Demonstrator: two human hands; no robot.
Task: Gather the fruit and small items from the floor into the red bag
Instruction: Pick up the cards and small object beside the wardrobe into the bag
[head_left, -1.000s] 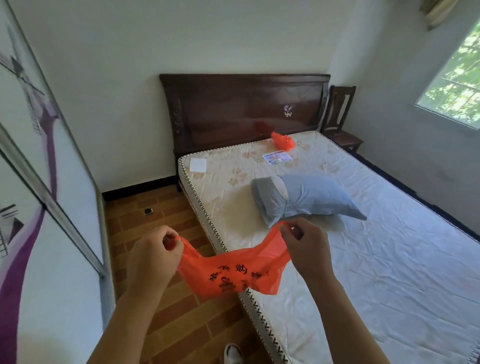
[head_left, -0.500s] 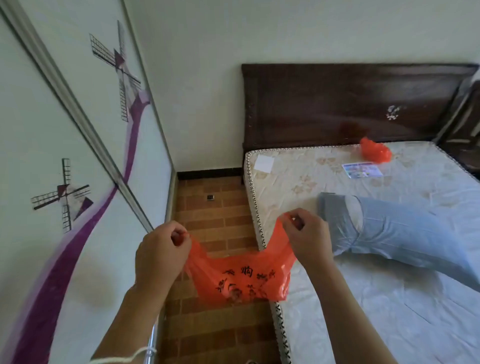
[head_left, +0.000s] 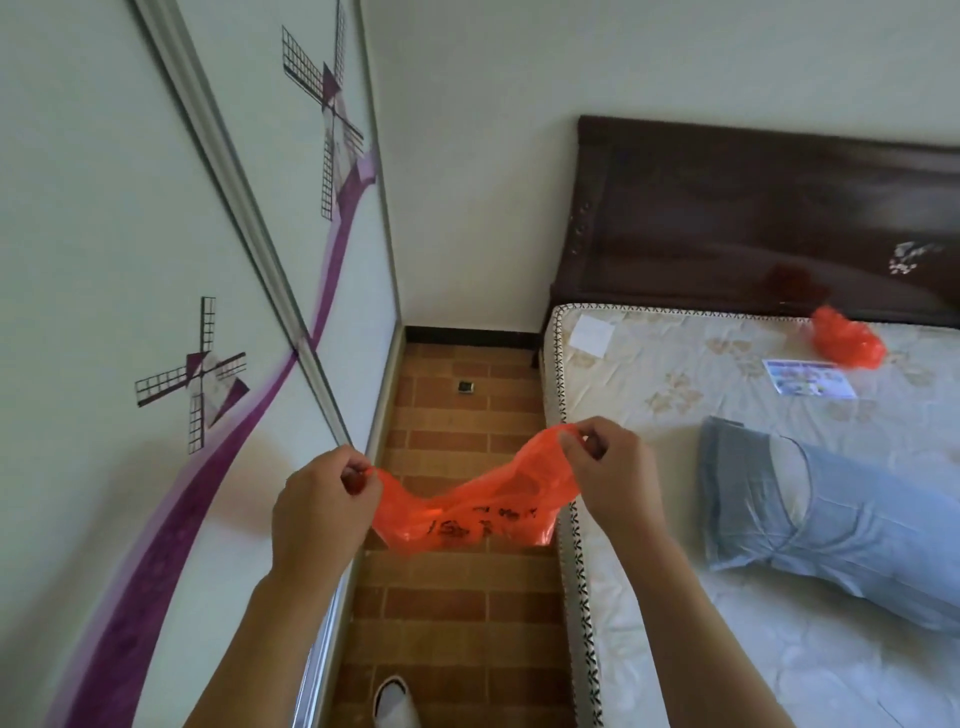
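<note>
Now we hold the thin red plastic bag (head_left: 467, 512) stretched above the brown brick-pattern floor (head_left: 457, 597) | our left hand (head_left: 322, 501) pinches its left handle, fingers curled | our right hand (head_left: 613, 473) pinches its right handle | small dark square item (head_left: 466, 386) lies on the floor beside the pale mattress (head_left: 675, 364).

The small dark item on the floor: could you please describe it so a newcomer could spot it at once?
Look along the brick-patterned floor strip between wardrobe and bed. Near the far wall lies a small dark square item, the only loose object visible there.
</note>
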